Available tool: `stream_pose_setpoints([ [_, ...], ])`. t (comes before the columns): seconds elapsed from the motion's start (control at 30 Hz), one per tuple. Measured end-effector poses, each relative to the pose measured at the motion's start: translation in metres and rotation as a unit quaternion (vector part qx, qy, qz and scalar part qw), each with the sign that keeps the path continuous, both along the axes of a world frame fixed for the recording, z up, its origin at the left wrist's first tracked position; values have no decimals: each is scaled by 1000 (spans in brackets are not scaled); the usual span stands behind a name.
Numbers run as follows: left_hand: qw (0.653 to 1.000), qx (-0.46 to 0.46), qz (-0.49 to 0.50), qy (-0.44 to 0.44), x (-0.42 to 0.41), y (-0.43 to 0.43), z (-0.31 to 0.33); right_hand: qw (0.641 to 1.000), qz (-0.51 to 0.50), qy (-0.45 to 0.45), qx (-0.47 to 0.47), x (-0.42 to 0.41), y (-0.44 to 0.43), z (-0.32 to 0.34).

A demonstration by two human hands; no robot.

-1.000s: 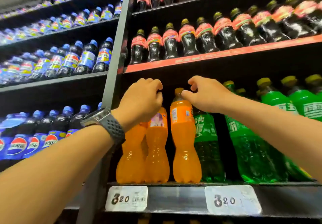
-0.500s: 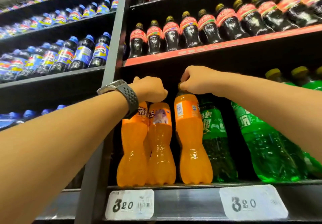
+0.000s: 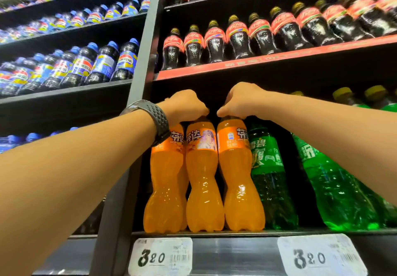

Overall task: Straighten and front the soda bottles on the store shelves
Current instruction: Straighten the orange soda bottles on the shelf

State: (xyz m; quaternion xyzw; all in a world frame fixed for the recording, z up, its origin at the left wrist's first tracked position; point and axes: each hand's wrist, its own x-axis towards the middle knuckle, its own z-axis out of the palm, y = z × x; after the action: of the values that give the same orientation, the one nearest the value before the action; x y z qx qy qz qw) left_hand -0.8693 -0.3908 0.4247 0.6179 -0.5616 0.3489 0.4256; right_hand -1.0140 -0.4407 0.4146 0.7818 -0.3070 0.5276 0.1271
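Three orange plastic soda bottles (image 3: 203, 190) stand upright side by side, touching, at the front left end of the grey metal shelf (image 3: 234, 252), just beside the grey upright post (image 3: 139, 65). The left hand (image 3: 187, 106) is curled over the top of the middle orange bottle (image 3: 202, 168), its fingers (image 3: 202, 110) closed round the neck so that the cap is hidden. The right hand (image 3: 240, 101) grips the top of the right orange bottle (image 3: 238, 179) in the same way, fingers bent down over the cap. The two hands are near each other but apart. A dark perforated wristwatch (image 3: 154, 117) sits on the left wrist, partly covering the label of the left orange bottle (image 3: 165, 185). Green plastic soda bottles (image 3: 270, 179) fill the shelf to the right, the nearest touching the right orange bottle. Two white price tags (image 3: 161, 256) reading 3.20 hang on the shelf edge. Dark cola bottles with red labels (image 3: 214, 39) line the red-edged shelf above, and dark cola bottles with blue labels (image 3: 103, 63) fill the unit on the left
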Motion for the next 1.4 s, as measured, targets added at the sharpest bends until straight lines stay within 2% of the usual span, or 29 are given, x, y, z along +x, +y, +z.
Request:
stream_pose_setpoints([
  [0.23,997,-22,59,-43,-5,0,1,999,-39,23,-11,-1,3,3],
  [0.37,996,11,75,-45,-7,4,2,999,-36,31,-21,0,1,3],
  [0.5,997,60,25,-28,-4,17,4,999,21,36,22,-7,-1,6],
  [0.67,993,-9,74,-89,-3,8,-3,1000,12,11,-19,-3,-8,2],
  [0.77,991,-7,85,-105,-1,7,-3,999,-1,-28,-42,4,-10,1],
  [0.83,987,2,99,-124,2,12,0,999,-4,-24,-42,1,-10,2],
  [0.9,974,-1,148,-171,6,20,2,1000,12,-1,-17,-5,-10,3],
  [1.0,924,-2,278,-263,12,31,2,999,45,25,8,-10,-11,3],
  [1.07,907,29,319,-274,13,33,-1,999,36,27,-11,-8,-13,2],
  [1.4,923,87,280,-250,10,38,2,998,52,14,-27,-5,-18,-1],
])
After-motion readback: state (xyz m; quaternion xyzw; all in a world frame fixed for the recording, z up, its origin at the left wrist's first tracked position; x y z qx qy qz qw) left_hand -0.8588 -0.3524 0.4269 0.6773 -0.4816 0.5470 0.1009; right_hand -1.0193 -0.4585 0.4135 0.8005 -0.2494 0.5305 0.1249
